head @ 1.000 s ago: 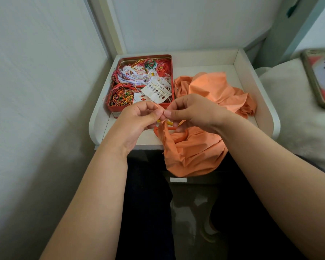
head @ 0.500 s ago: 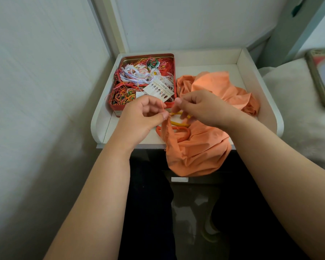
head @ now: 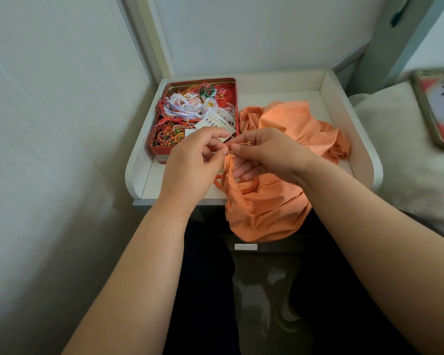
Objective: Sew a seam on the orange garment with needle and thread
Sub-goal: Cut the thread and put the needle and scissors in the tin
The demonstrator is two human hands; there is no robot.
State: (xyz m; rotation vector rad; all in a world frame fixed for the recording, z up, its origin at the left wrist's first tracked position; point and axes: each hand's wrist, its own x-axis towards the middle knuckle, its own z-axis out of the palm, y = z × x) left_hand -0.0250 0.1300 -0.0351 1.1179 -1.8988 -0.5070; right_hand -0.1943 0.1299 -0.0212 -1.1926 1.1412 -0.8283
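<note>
At the centre of the frame, a person's right hand (head: pixel 264 152) pinches what appears to be a needle trailing a short run of orange thread (head: pixel 241 143), while the left hand (head: pixel 198 160) pinches a raw, frayed edge of the orange garment (head: pixel 267 208) just beside it, fingertips of both hands almost meeting. The needle itself is too fine to make out clearly. The garment hangs from the left hand's grip, spills over the front lip of the white table (head: pixel 349 119) and bunches again toward the upper right of the tabletop. At upper left of the table sits an open red tin (head: pixel 162 152) crammed with tangled coloured threads and a card of needles. The work looks to be mid-stitch, near the start of the seam: the next move likely calls for drawing the thread taut without puckering the cloth, then setting the point back into the folded edge close to the left thumb.
</note>
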